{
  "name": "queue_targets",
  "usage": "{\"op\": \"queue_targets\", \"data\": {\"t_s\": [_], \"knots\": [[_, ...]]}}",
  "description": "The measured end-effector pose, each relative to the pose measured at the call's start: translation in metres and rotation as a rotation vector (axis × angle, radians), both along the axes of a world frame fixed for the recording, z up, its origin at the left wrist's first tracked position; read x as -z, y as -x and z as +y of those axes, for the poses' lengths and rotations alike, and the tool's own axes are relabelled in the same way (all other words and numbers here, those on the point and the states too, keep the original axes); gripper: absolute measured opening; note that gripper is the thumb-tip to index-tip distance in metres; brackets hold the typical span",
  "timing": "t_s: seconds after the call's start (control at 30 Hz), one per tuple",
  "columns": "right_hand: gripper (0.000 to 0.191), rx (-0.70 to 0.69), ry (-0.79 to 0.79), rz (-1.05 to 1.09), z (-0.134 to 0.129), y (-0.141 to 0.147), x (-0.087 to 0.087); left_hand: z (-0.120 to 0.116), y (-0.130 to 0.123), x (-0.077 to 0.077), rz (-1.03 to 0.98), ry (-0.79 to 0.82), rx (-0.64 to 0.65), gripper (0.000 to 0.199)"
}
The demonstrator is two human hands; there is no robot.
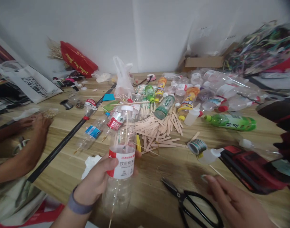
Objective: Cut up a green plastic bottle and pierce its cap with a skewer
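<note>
My left hand [98,177] is wrapped round a transparent plastic bottle [122,193] with a red-and-white label and a white cap. The bottle stands nearly upright above the table's front, and a thin wooden stick [117,186] shows along it, jutting out below. My right hand [230,199] is at the lower right, thumb and finger pinched together. Something small and pale shows at its fingertips, too blurred to name. Black-handled scissors [180,196] lie between my hands, nearest the right one.
Several wooden craft sticks [156,129] lie piled mid-table. Behind them are several bottles, including a green one [232,122]. A red-and-black power tool [244,167] rests at right. A long black bar [61,142] crosses the left side, beyond which another person's hands [38,123] work.
</note>
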State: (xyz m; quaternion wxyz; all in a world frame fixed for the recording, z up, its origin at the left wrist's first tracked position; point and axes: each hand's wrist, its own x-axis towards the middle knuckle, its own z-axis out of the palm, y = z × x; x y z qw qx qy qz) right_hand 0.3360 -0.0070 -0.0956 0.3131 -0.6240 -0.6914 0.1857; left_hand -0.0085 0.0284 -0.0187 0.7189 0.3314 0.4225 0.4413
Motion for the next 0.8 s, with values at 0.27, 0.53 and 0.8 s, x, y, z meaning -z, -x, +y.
{"op": "queue_targets", "data": {"t_s": [0.27, 0.53, 0.8], "knots": [[0.056, -0.215, 0.312, 0.138, 0.014, 0.072, -0.001, 0.024, -0.015, -0.001, -0.268, -0.023, 0.026, 0.074], [0.080, 0.151, 0.424, 0.669, 0.021, 0.093, -0.012, 0.035, -0.023, 0.008, -0.396, -0.264, -0.043, 0.050], [0.067, -0.439, 0.973, 1.092, -0.025, 0.132, 0.013, 0.033, -0.051, 0.012, -0.339, -0.310, -0.216, 0.044]]}}
